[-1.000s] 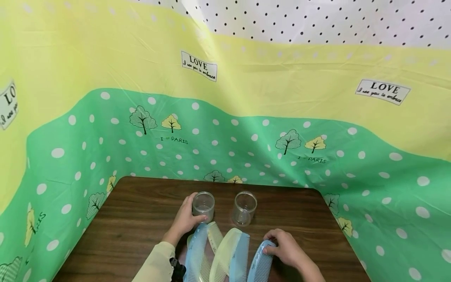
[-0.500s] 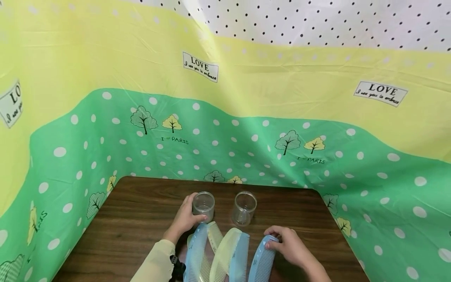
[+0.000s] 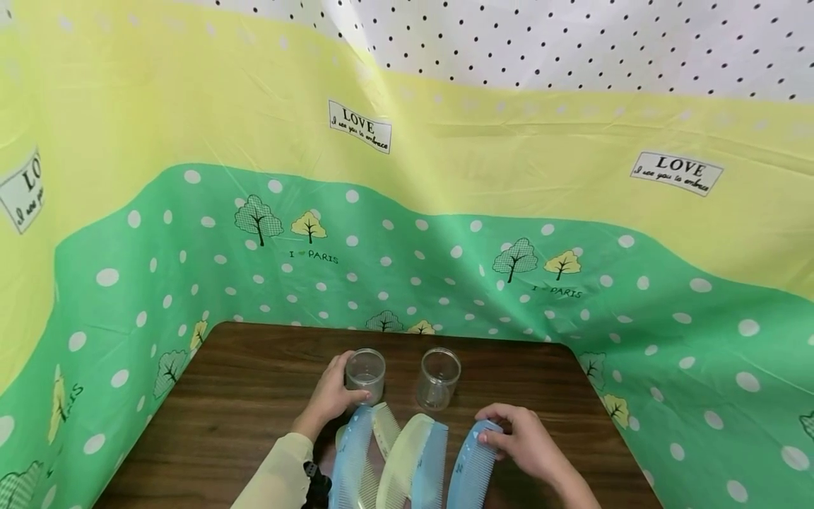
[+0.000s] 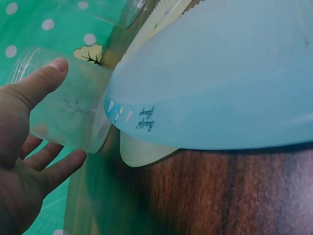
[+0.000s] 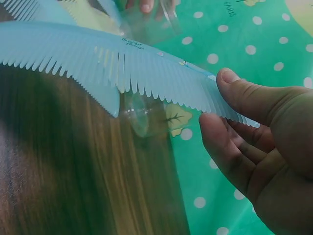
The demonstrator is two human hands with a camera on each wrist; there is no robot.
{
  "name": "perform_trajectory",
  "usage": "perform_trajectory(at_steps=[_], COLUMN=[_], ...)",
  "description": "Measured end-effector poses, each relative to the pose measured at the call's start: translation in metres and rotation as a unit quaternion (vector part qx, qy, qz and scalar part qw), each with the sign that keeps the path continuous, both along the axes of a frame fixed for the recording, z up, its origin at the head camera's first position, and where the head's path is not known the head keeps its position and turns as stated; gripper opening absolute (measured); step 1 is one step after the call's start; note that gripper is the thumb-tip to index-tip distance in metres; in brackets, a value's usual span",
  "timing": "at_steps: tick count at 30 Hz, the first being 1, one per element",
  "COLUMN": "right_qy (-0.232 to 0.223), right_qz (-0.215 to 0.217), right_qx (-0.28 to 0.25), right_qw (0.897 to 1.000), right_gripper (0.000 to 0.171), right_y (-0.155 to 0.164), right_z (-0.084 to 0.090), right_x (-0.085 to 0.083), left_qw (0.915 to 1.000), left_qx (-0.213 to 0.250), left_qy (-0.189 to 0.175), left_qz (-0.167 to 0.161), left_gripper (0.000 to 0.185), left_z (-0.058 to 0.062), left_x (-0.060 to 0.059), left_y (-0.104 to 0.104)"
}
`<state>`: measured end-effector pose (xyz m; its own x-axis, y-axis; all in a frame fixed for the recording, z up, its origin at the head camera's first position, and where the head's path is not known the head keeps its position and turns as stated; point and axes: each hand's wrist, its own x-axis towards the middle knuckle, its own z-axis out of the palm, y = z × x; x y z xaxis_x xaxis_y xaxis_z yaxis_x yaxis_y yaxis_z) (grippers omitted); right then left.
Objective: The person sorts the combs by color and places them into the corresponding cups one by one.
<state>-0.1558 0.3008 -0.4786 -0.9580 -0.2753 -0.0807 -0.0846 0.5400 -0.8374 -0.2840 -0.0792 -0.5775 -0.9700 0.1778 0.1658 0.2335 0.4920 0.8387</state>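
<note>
Right now the person's left hand [image 3: 332,397] is wrapped around a small clear plastic jar [image 3: 365,375] standing upright on the dark wood-grain tabletop [image 3: 242,417], thumb on the near side and fingers round the far side, so that grip is closed on the jar. The left wrist view shows the same thing from close in: the thumb [image 4: 36,83] lies across the jar's wall [image 4: 68,112], while the other fingers curl beneath it.

Over on the other side, the right hand [image 3: 524,442] pinches the far tip of a pale blue plastic comb [image 3: 473,466], thumb on top and fingertips underneath, with the comb's length running back toward the person. From the right wrist camera the thumb [image 5: 244,93] sits on the comb's toothed edge [image 5: 122,66] and a finger [image 5: 220,142] is just below it. Whether the comb rests on the wood or is raised off it, I cannot tell.

A second clear plastic jar [image 3: 439,378] stands untouched just beside the first, between the two hands. Nearer the person lies a loose fan of more combs, pale blue [image 3: 352,452] and pale yellow [image 3: 403,452], overlapping one another. A green and yellow printed cloth [image 3: 445,268] hangs behind the wood.
</note>
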Motion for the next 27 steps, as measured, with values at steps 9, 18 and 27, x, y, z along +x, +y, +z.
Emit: perform_trajectory(at_steps=[9, 18, 27], right_qy=[0.026, 0.105, 0.15], right_qz=[-0.039, -0.105, -0.155], right_qx=[0.004, -0.001, -0.06], right_qw=[0.999, 0.989, 0.975], right_gripper=[0.024, 0.025, 0.024], right_y=[-0.006, -0.015, -0.027], right_z=[0.009, 0.014, 0.012], right_x=[0.001, 0.0, -0.003], left_qw=[1.0, 0.9998, 0.9998], left_qx=[0.0, 0.01, 0.019], left_qy=[0.006, 0.013, 0.006], left_qz=[-0.001, -0.007, -0.006], left_gripper=[0.095, 0.092, 0.092], left_z=[-0.001, -0.001, -0.002], left_x=[0.0, 0.0, 0.002], left_y=[-0.001, 0.0, 0.0])
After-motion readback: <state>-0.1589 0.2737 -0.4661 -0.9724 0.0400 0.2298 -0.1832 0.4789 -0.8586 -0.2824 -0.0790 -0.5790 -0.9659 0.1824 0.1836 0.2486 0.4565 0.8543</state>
